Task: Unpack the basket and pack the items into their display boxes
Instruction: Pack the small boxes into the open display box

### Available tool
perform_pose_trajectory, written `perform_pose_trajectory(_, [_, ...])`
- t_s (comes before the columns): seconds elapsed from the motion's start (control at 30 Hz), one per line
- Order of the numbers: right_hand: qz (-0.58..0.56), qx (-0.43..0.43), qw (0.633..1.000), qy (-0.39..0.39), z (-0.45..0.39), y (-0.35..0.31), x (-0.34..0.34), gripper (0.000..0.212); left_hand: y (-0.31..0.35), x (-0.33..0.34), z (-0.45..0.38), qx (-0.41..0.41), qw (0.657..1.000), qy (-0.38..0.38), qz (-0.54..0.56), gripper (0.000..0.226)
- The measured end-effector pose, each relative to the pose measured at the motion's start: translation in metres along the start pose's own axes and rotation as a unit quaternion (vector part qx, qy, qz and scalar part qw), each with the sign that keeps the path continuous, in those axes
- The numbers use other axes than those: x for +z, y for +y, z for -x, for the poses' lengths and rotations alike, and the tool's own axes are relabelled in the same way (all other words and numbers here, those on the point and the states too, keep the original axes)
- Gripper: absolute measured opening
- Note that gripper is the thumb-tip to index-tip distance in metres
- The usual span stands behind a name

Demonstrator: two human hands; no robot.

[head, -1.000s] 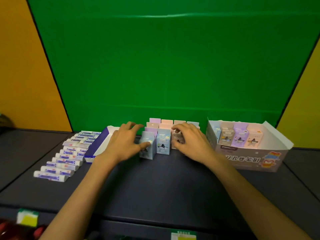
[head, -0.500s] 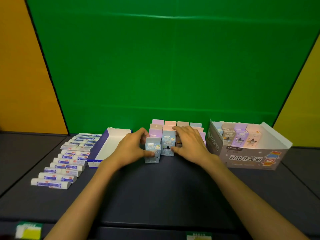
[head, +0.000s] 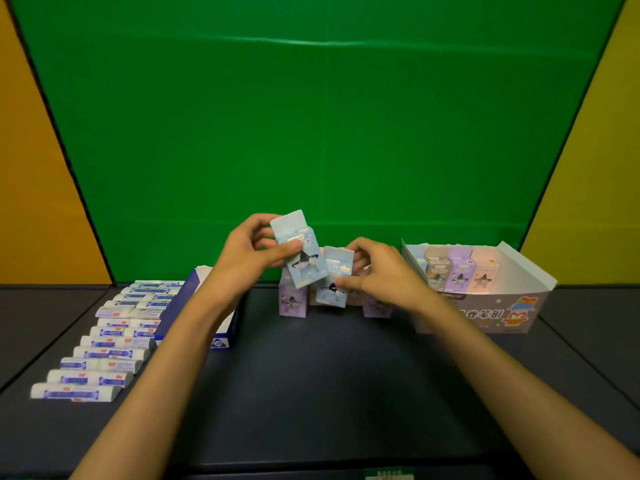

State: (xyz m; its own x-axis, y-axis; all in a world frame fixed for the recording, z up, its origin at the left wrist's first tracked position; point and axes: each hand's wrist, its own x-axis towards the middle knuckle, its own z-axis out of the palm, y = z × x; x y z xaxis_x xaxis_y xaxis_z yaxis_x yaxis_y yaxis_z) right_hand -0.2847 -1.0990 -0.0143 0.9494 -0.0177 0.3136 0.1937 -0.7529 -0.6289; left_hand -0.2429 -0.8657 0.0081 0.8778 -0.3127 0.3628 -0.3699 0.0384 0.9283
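My left hand (head: 249, 254) grips a light blue sharpener box (head: 300, 252) and holds it tilted above the table. My right hand (head: 377, 268) grips a second light blue box (head: 334, 278), lifted just off the surface. Behind them stand several purple and pink boxes (head: 293, 301) in rows on the dark table; my hands hide much of this group. At the right sits the open grey display box (head: 502, 313) with a row of small boxes (head: 459, 271) standing inside.
Several white-and-blue tubes (head: 114, 341) lie in a column at the left. A blue-and-white display box (head: 221, 341) sits beside them, partly behind my left forearm. A green backdrop rises behind the table.
Both hands have lifted a light blue box each off the table. The left one has risen higher and tilted.
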Motion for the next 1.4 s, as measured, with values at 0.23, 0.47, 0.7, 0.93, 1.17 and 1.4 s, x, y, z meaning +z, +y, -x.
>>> perform_pose_trajectory(0.23, [-0.122, 0.056, 0.988, 0.071, 0.016, 0.031, -0.085, 0.036, 0.026, 0.053, -0.026, 0.041, 0.999, -0.027, -0.001, 0.034])
perform_pose_trajectory(0.47, [-0.139, 0.065, 0.985, 0.084, 0.025, 0.094, -0.148, 0.036, 0.027, 0.134, -0.049, 0.041, 0.998, -0.046, -0.029, 0.032])
perform_pose_trajectory(0.7, [-0.029, 0.036, 0.997, 0.059, 0.022, 0.152, -0.194, 0.029, 0.022, 0.206, -0.069, 0.038, 0.987, -0.087, -0.133, 0.039])
perform_pose_trajectory(0.93, [0.001, 0.023, 0.999, 0.046, 0.015, 0.182, -0.214, 0.034, 0.004, 0.245, -0.091, 0.025, 0.934, -0.155, -0.321, 0.04])
perform_pose_trajectory(1.17, [0.006, 0.012, 1.0, 0.013, 0.009, 0.181, -0.211, 0.034, 0.001, 0.256, -0.104, 0.011, 0.8, -0.19, -0.569, 0.051])
perform_pose_trajectory(1.4, [0.012, 0.023, 0.999, -0.022, 0.007, 0.179, -0.196, 0.034, -0.016, 0.264, -0.108, 0.043, 0.702, -0.188, -0.686, 0.052])
